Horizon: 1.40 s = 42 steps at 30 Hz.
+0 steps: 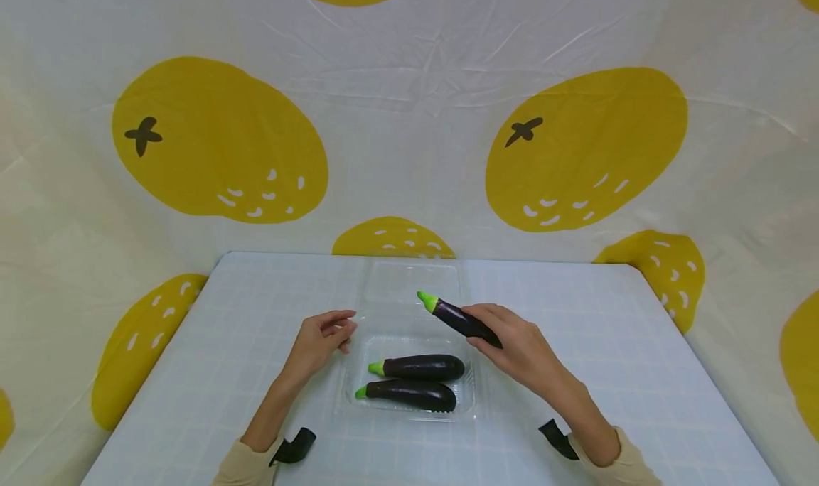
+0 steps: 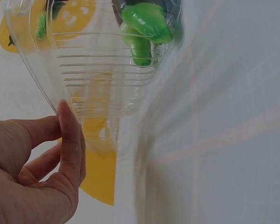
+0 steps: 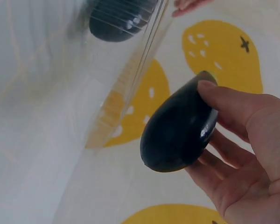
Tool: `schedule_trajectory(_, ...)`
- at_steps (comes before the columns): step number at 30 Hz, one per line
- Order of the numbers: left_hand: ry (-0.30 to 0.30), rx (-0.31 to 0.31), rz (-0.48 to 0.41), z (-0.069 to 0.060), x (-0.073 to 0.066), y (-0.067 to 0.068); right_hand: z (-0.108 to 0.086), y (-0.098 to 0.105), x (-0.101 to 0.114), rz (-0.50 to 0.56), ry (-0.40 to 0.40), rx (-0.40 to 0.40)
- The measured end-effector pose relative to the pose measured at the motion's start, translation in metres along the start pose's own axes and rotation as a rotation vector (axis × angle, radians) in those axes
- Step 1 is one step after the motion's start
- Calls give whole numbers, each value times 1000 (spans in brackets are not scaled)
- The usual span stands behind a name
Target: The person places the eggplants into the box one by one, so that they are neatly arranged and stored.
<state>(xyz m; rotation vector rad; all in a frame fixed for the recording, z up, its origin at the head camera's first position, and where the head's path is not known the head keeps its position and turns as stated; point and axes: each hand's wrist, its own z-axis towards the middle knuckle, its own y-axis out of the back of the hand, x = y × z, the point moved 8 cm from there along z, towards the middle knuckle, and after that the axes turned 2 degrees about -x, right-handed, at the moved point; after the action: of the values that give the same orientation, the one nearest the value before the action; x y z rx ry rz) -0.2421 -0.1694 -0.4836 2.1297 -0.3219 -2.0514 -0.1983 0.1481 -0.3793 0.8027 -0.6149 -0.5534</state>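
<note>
If counting right, probably only partway: got two eggplants (image 1: 422, 367) in clear clamshell tray (image 1: 409, 342), with lid (image 1: 412, 280) open far side | gripping third eggplant (image 1: 453, 317) in right hand (image 1: 515, 344), above far right edge | with left hand (image 1: 322, 338) loosely bent near left rim, can't tell if touching

Arms (image 1: 271, 409) extended from the near side, we bend our left hand (image 1: 323, 335) loosely at left; our right hand (image 1: 520, 344) grips at right.

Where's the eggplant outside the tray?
In the head view, the third eggplant is in the right hand, slightly right of center, beyond the two eggplants in the clear tray.
</note>
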Motion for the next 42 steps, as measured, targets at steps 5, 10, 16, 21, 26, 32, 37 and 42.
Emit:
schedule_trajectory(5,0,4,-8,0,1,0,5,-9,5,11,15,24)
schedule_trajectory(10,-9,6,-10,0,0,0,10,-18,11,28,38,36)
schedule_trajectory(16,-19,1,-12,0,-2,1,14,-29,18,38,106,20)
schedule_trajectory(21,-33,3,-11,-1,-5,0,16,-39,22,54,132,40)
schedule_trajectory(26,-46,12,-36,-1,-6,0,17,-47,25,71,169,56)
schedule_trajectory(32,-44,16,-40,-2,-6,1,17,-56,29,85,216,70)
schedule_trajectory(37,-38,10,-28,-2,-5,1,19,-65,30,82,240,112)
schedule_trajectory(42,-48,8,-18,-2,-6,0,18,-74,27,70,230,169)
